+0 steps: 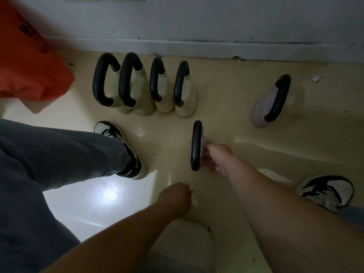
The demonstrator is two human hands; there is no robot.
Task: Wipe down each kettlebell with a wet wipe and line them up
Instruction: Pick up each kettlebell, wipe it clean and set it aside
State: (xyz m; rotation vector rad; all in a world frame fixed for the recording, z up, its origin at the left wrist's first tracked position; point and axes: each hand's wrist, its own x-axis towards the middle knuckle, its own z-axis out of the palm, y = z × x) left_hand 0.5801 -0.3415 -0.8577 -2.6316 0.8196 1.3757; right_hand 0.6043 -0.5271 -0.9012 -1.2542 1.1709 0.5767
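Four cream kettlebells with black handles (pixel 137 89) stand side by side in a row near the wall. A pale purple kettlebell (pixel 262 107) stands alone to the right. A second purple kettlebell (pixel 196 144) stands in the middle of the floor, its black handle edge-on to me. My right hand (pixel 214 158) grips its body just beside the handle; the body is mostly hidden behind handle and hand. My left hand (pixel 177 196) hovers lower, fingers curled shut; I cannot tell whether it holds a wipe.
A white soft pack (pixel 183 241) lies on the floor under my left forearm. My left shoe (pixel 126 152) and right shoe (pixel 327 192) flank the middle kettlebell. An orange bag (pixel 29 62) leans at the far left. A white baseboard (pixel 197 48) runs behind the row.
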